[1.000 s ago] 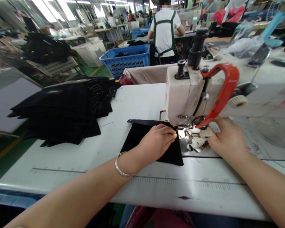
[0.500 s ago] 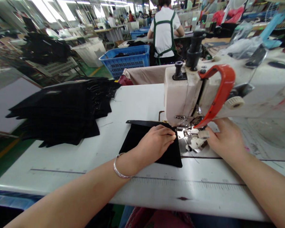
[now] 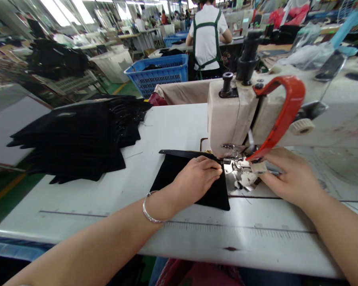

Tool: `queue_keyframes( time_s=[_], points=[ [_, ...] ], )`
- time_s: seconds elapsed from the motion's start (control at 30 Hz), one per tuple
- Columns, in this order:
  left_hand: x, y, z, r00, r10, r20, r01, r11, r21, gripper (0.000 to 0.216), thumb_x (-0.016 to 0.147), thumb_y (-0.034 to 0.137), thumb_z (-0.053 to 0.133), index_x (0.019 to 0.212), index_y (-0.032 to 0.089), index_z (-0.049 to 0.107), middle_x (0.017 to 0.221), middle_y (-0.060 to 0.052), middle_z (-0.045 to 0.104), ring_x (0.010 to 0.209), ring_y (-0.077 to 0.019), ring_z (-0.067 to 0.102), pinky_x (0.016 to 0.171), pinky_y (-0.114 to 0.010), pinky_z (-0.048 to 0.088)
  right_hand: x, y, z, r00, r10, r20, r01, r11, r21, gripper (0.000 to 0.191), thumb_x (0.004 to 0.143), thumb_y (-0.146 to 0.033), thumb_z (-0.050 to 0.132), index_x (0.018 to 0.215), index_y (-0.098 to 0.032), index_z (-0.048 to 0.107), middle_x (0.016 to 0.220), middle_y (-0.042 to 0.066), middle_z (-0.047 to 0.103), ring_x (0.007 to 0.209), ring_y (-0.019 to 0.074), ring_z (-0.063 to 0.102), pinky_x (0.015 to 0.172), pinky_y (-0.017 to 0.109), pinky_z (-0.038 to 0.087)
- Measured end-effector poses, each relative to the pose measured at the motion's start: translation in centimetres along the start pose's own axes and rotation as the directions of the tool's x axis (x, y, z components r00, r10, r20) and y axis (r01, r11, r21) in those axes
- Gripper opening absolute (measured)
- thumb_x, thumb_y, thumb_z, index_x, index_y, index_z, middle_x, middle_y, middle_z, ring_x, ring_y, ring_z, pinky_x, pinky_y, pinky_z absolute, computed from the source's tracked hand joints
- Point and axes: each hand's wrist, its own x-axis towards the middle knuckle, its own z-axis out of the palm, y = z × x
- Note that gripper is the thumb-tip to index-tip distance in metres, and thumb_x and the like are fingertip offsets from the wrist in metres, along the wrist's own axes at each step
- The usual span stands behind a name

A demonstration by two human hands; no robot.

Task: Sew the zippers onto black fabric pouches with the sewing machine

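Note:
A square piece of black cloth (image 3: 173, 174) lies flat on the white sewing table (image 3: 173, 127), its right edge at the needle of the beige sewing machine (image 3: 232, 115). My left hand (image 3: 197, 178) rests on the cloth with fingers curled and pressed down near the presser foot (image 3: 235, 163). My right hand (image 3: 289, 174) is just right of the foot, fingers pinched on a small pale tag (image 3: 258, 167) under the machine's red guard (image 3: 283, 111).
A large stack of black cloth pieces (image 3: 77, 139) lies at the table's left. Behind the table stand a blue basket (image 3: 161, 73) and a person in a white shirt with green apron straps (image 3: 207, 37), back turned. More work tables fill the background.
My right hand has shifted slightly rightward and its fingers have closed on the small tag. The left hand and the cloth stay put.

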Motion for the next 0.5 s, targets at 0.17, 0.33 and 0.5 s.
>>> queue_keyframes(
  time_s=[0.17,0.33,0.5],
  points=[
    [0.2,-0.3,0.0,1.0,0.0,0.013,0.0,1.0,0.003,0.018,0.1,0.015,0.056,0.108,0.018,0.072,0.113,-0.003,0.073,0.106,-0.0196,0.065,0.1,-0.038,0.052,0.2,2.0,-2.4,0.985,-0.021,0.17,0.001,0.993,0.115,0.012,0.095,-0.033,0.06,0.092,-0.026,0.069,0.09,0.001,0.075,0.078,0.0196,0.069,0.067,0.032,0.052],
    [0.3,-0.3,0.0,1.0,0.011,-0.005,-0.011,1.0,0.004,0.017,0.099,0.015,0.057,0.105,0.017,0.072,0.111,-0.004,0.074,0.103,-0.0201,0.065,0.097,-0.038,0.053,-1.6,5.0,-6.4,0.973,0.113,0.201,-0.118,0.993,0.01,0.024,0.09,-0.051,0.068,0.099,-0.029,0.072,0.087,0.002,0.076,0.07,0.0207,0.07,0.055,0.031,0.05],
    [0.3,-0.4,0.0,1.0,0.013,-0.008,-0.013,1.0,-0.007,0.017,0.099,0.014,0.057,0.104,0.017,0.073,0.109,-0.004,0.074,0.103,-0.0202,0.065,0.098,-0.038,0.053,-5.2,5.1,-6.2,0.958,0.063,0.281,-0.041,0.996,-0.084,0.05,0.085,-0.063,0.066,0.124,-0.032,0.066,0.12,0.006,0.07,0.101,0.0292,0.07,0.083,0.044,0.058]
  ],
)
